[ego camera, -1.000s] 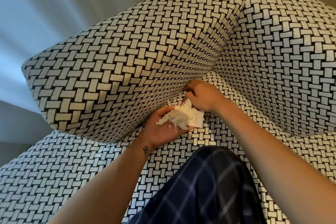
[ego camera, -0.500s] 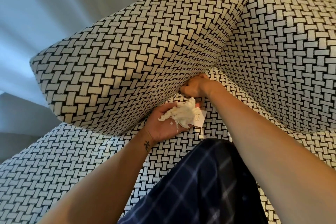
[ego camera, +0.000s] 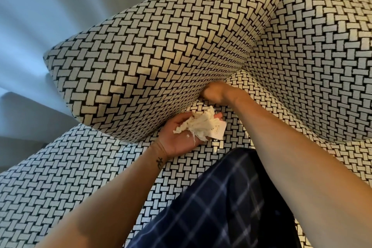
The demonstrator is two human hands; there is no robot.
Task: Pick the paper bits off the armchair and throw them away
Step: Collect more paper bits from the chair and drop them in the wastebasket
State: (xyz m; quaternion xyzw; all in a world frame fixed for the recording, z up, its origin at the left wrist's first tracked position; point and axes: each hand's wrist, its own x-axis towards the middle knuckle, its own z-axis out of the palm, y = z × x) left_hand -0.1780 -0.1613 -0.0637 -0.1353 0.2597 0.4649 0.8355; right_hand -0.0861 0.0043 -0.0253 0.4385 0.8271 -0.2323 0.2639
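Observation:
The armchair [ego camera: 312, 50] is covered in a black-and-white woven pattern. My left hand [ego camera: 177, 139] lies palm up on the seat and cups a wad of white paper bits [ego camera: 203, 124], with a small printed slip at its right side. My right hand [ego camera: 214, 93] is pushed into the crease where the left armrest [ego camera: 151, 56] meets the seat. Its fingers are curled and their tips are hidden in the gap, so I cannot see whether they hold any paper.
My knee in dark blue checked trousers [ego camera: 221, 203] rests on the seat cushion [ego camera: 60, 177] just below my hands. A pale curtain [ego camera: 40, 16] hangs to the left behind the armrest.
My right hand left the paper wad and slid up and back into the crease under the armrest. My left hand kept holding the wad in about the same spot.

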